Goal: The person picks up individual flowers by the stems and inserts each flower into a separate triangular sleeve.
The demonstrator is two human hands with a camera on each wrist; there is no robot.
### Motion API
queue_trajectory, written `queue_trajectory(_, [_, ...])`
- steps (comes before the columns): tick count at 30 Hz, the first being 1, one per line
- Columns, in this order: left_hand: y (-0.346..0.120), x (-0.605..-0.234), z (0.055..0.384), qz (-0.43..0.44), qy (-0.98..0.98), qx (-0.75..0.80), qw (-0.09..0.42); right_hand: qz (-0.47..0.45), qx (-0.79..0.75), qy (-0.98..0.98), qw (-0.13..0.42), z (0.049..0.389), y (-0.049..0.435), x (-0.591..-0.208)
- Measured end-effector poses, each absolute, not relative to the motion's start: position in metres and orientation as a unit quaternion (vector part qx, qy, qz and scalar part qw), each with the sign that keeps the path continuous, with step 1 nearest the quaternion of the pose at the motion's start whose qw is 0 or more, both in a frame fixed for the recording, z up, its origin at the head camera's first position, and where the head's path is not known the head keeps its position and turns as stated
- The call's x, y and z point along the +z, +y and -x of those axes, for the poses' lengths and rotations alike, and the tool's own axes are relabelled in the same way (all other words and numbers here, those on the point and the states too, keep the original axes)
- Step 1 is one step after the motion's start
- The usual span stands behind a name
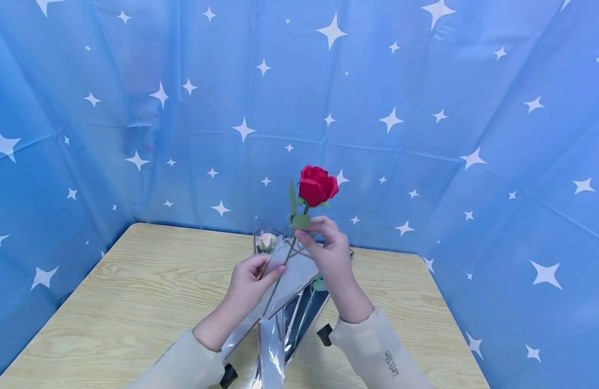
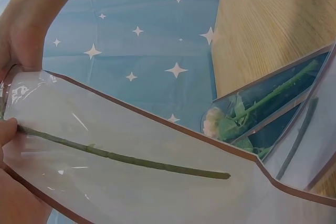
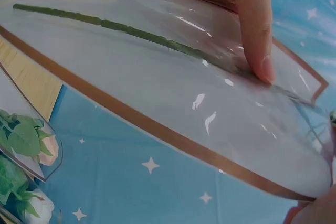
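A red artificial rose with green leaves rises out of a pale flower sleeve with a brown border. My right hand pinches its upper stem just below a round leaf, at the mouth of the sleeve. Lower down, my left hand grips the sleeve, its thumb pressing the clear film along the stem in the right wrist view. Through the film in the left wrist view, the green stem runs down to its cut end. The bloom is out of sight in both wrist views.
More sleeved flowers lie on the wooden table beneath the hands. One holds a pale pink rose; a dark-backed sleeve slants beside it. A white rose shows at the right wrist view's corner. A blue star-patterned curtain encloses the table.
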State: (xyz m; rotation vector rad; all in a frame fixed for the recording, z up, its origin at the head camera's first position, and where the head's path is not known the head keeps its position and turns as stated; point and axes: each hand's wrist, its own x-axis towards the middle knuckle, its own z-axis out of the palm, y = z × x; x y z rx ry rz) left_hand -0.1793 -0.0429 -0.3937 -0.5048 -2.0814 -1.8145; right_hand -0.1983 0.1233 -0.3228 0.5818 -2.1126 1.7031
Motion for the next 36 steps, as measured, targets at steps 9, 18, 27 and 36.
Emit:
queue_trajectory(9, [-0.043,-0.384,0.172,0.167,-0.736,-0.635,0.165,-0.178,0.608,-0.752,0.182,0.199,0.131,-0.311])
queue_trajectory(18, [-0.043,-0.367,0.16,0.161,-0.736,-0.637,0.163,-0.174,0.627,-0.737,0.185,0.199,0.133,-0.306])
queue_trajectory(27, [-0.045,-0.366,0.162,0.141,-0.719,-0.661,0.161,-0.18,0.601,-0.759,0.174,0.196,0.13,-0.31])
queue_trajectory(36, [-0.045,-0.366,0.164,0.123,-0.719,-0.663,0.166,-0.175,0.613,-0.754,0.161,0.197,0.132,-0.309])
